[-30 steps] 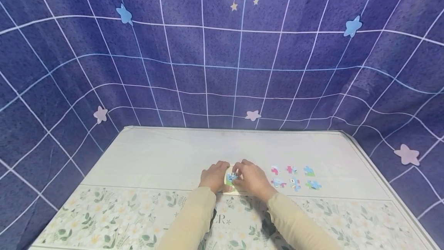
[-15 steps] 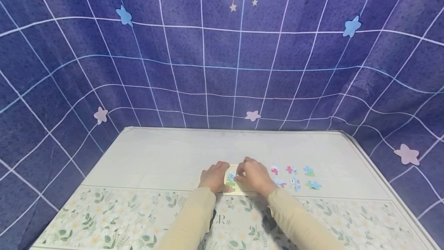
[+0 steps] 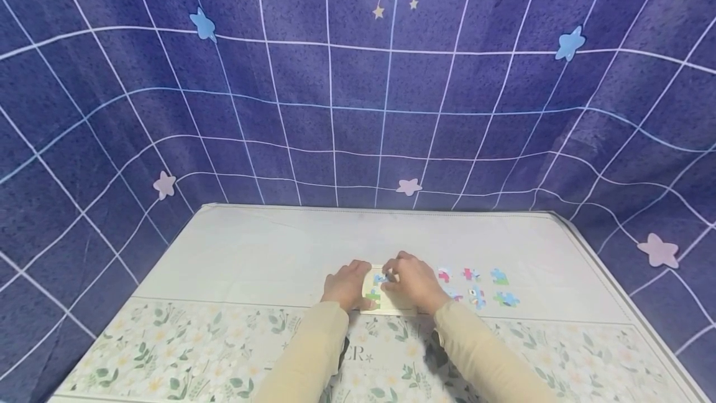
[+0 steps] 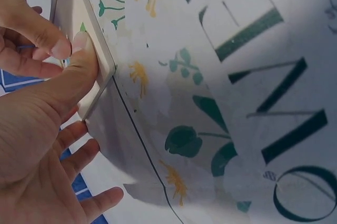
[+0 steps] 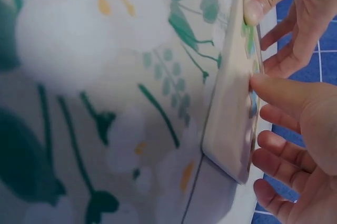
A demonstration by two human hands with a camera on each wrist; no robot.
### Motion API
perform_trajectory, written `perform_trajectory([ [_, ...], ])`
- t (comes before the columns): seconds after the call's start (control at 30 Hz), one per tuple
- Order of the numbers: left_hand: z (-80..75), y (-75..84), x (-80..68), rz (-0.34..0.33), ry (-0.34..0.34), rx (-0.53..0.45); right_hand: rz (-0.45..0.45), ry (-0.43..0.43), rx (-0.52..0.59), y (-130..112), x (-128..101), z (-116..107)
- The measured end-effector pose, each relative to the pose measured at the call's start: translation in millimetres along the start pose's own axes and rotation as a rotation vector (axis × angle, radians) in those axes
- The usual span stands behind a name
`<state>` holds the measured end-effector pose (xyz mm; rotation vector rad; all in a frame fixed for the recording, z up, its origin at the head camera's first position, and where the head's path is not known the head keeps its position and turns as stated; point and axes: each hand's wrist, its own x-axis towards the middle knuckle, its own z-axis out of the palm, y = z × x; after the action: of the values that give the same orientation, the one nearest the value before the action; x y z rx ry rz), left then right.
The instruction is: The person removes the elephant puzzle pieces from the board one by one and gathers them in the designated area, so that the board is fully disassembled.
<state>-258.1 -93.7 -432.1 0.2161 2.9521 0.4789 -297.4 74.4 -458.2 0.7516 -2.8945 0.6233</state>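
Observation:
A small cream puzzle tray (image 3: 391, 307) lies flat on the table near the front middle. My left hand (image 3: 348, 285) steadies its left side, with the thumb (image 4: 80, 58) lying on the tray's frame (image 4: 102, 58) and the other fingers spread loosely beside it. My right hand (image 3: 408, 282) is over the tray's right half and pinches a blue puzzle piece (image 3: 382, 278) down against the tray. In the right wrist view the tray (image 5: 226, 119) appears edge-on, with my right thumb (image 5: 274, 92) on its top face. A green piece (image 3: 373, 296) sits inside the tray.
Several loose coloured puzzle pieces (image 3: 474, 285) lie in rows just right of the tray. The table wears a white cloth with a floral border (image 3: 184, 353). A blue checked backdrop (image 3: 358, 92) with stars closes in the back and sides.
My right hand has carried the blue piece a little up and right across the tray. The left hand has stayed on the tray's left edge.

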Motion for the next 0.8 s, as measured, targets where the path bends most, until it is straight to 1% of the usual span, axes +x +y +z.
perform_trajectory([
  [0.2,-0.2,0.4,0.1,0.000,0.001,0.000,0.030,-0.031,0.035,1.7,1.2,-0.8],
  [0.37,-1.3,1.4,-0.1,-0.006,-0.008,-0.004,0.020,-0.032,0.054,-0.1,1.2,-1.7],
  [0.53,-2.1,2.5,-1.8,-0.002,-0.005,-0.020,0.007,-0.026,0.045,0.3,0.5,-3.9],
  [0.8,-1.1,2.0,0.0,-0.013,0.001,-0.018,-0.020,-0.013,0.049,7.4,-2.5,-9.7],
])
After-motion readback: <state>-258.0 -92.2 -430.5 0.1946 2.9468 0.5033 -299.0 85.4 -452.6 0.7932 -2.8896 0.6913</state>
